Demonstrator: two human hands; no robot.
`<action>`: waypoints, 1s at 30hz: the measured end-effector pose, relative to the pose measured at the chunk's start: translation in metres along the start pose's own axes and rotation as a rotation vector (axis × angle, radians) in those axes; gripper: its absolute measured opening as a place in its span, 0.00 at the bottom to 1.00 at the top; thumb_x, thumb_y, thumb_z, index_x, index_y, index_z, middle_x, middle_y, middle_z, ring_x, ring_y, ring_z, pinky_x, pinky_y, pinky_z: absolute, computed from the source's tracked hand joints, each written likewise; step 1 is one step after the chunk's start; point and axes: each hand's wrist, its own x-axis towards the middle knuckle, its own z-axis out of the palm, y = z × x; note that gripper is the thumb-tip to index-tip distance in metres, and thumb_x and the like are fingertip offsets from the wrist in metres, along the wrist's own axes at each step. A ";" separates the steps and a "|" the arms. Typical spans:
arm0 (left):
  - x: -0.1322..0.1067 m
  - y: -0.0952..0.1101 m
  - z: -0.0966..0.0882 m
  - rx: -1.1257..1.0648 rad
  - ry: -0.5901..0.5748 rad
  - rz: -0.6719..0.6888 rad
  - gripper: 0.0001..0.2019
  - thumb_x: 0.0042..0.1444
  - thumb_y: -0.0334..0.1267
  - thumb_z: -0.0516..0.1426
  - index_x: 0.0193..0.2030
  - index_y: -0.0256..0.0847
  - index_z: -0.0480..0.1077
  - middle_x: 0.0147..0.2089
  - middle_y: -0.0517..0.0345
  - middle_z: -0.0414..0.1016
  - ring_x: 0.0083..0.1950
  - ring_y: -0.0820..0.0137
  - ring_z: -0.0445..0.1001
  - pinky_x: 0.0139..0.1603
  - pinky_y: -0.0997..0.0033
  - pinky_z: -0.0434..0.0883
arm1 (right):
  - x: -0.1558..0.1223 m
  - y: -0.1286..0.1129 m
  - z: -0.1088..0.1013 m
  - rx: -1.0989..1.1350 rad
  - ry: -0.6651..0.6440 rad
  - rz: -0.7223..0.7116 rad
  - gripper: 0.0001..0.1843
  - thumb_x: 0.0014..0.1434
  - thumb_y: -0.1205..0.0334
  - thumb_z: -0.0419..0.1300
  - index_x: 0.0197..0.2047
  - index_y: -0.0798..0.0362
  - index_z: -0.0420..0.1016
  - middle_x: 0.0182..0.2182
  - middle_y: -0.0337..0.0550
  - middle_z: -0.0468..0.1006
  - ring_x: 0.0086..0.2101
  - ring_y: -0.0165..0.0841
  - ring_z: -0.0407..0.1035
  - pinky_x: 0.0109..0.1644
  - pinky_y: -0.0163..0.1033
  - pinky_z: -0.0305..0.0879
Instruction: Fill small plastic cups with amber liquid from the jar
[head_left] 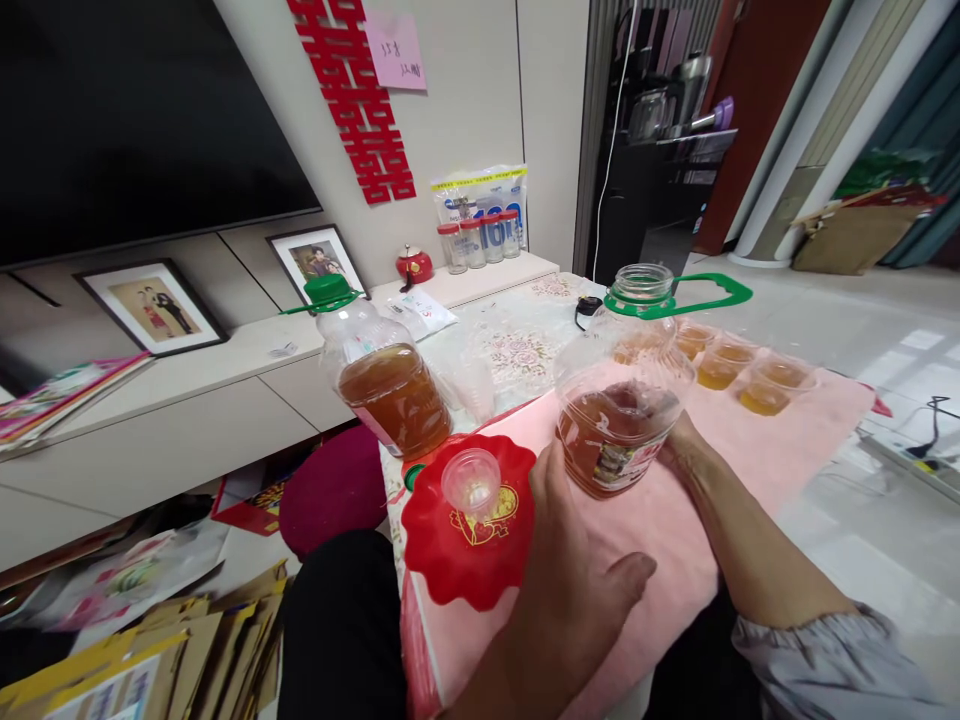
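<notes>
A clear plastic jar (619, 440) of amber liquid, with a green handle ring at its neck and no lid, stands on the pink cloth, slightly tilted in view. My right hand (681, 445) wraps round its right and far side; its fingers are partly hidden and show dimly through the plastic. Against the jar's left side rest the fingertips of my left hand (574, 560), fingers stretched and thumb spread apart. Just left of that hand, a small clear plastic cup (471, 482) sits on a red scalloped plate (435, 555).
A second jar (397, 400) with a green lid stands at the table's left corner. Several cups of amber liquid (765, 395) stand on the pink cloth (810, 430) at right. A clear plastic funnel-like piece (474, 385) lies behind the plate. A maroon stool (334, 490) is left.
</notes>
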 end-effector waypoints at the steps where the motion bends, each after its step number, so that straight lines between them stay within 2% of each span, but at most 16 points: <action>1: 0.006 0.004 0.008 -0.046 -0.003 -0.049 0.60 0.46 0.35 0.66 0.80 0.33 0.34 0.83 0.35 0.37 0.84 0.51 0.47 0.86 0.45 0.50 | -0.001 -0.001 0.001 0.003 -0.003 0.015 0.19 0.72 0.48 0.63 0.55 0.54 0.77 0.52 0.47 0.80 0.47 0.37 0.78 0.52 0.48 0.78; 4: 0.028 0.007 0.029 -0.080 0.123 -0.025 0.62 0.41 0.31 0.68 0.79 0.33 0.36 0.83 0.34 0.36 0.85 0.51 0.41 0.87 0.50 0.47 | -0.004 -0.002 0.002 0.010 -0.013 0.061 0.19 0.72 0.48 0.63 0.55 0.54 0.77 0.52 0.47 0.80 0.47 0.37 0.77 0.53 0.49 0.78; 9: 0.058 -0.005 0.050 -0.025 0.285 0.074 0.62 0.40 0.32 0.71 0.77 0.31 0.38 0.82 0.29 0.39 0.85 0.49 0.40 0.87 0.45 0.46 | -0.007 -0.001 0.003 0.027 -0.034 0.105 0.20 0.72 0.46 0.63 0.54 0.54 0.78 0.52 0.47 0.81 0.48 0.38 0.78 0.55 0.50 0.77; 16: 0.070 -0.010 0.056 -0.045 0.314 0.128 0.64 0.40 0.32 0.72 0.77 0.35 0.38 0.82 0.36 0.42 0.85 0.51 0.42 0.86 0.44 0.48 | -0.009 0.000 0.002 0.083 -0.060 0.161 0.22 0.72 0.43 0.61 0.52 0.54 0.79 0.49 0.47 0.82 0.48 0.38 0.78 0.57 0.52 0.76; 21: 0.080 -0.020 0.059 -0.102 0.351 0.231 0.64 0.39 0.36 0.74 0.77 0.34 0.39 0.81 0.33 0.45 0.84 0.51 0.46 0.85 0.43 0.50 | -0.015 -0.005 0.001 0.103 -0.115 0.197 0.32 0.70 0.33 0.57 0.56 0.53 0.78 0.53 0.51 0.82 0.52 0.41 0.78 0.61 0.57 0.73; 23: 0.082 -0.022 0.060 -0.120 0.356 0.243 0.64 0.40 0.37 0.74 0.78 0.36 0.39 0.81 0.33 0.45 0.84 0.50 0.46 0.85 0.41 0.51 | -0.018 -0.009 0.001 0.092 -0.132 0.195 0.36 0.66 0.29 0.57 0.58 0.53 0.78 0.54 0.53 0.82 0.54 0.43 0.78 0.61 0.59 0.72; 26: 0.084 -0.020 0.060 -0.135 0.354 0.234 0.66 0.37 0.39 0.75 0.77 0.36 0.40 0.81 0.33 0.47 0.84 0.47 0.47 0.85 0.40 0.51 | -0.022 -0.016 0.001 0.061 -0.141 0.188 0.44 0.52 0.23 0.64 0.57 0.50 0.80 0.54 0.55 0.83 0.57 0.52 0.76 0.60 0.63 0.73; 28: 0.083 -0.018 0.059 -0.131 0.346 0.228 0.68 0.35 0.40 0.76 0.78 0.36 0.41 0.81 0.33 0.47 0.84 0.46 0.48 0.85 0.40 0.52 | -0.026 -0.021 0.001 0.039 -0.145 0.193 0.47 0.44 0.23 0.68 0.57 0.47 0.81 0.58 0.55 0.82 0.60 0.58 0.74 0.59 0.65 0.73; 30: 0.082 -0.015 0.058 -0.120 0.329 0.220 0.69 0.35 0.40 0.77 0.78 0.37 0.41 0.82 0.35 0.46 0.84 0.47 0.47 0.85 0.39 0.52 | -0.030 -0.026 0.002 0.031 -0.142 0.189 0.46 0.42 0.26 0.70 0.59 0.43 0.81 0.63 0.53 0.78 0.62 0.58 0.72 0.59 0.65 0.73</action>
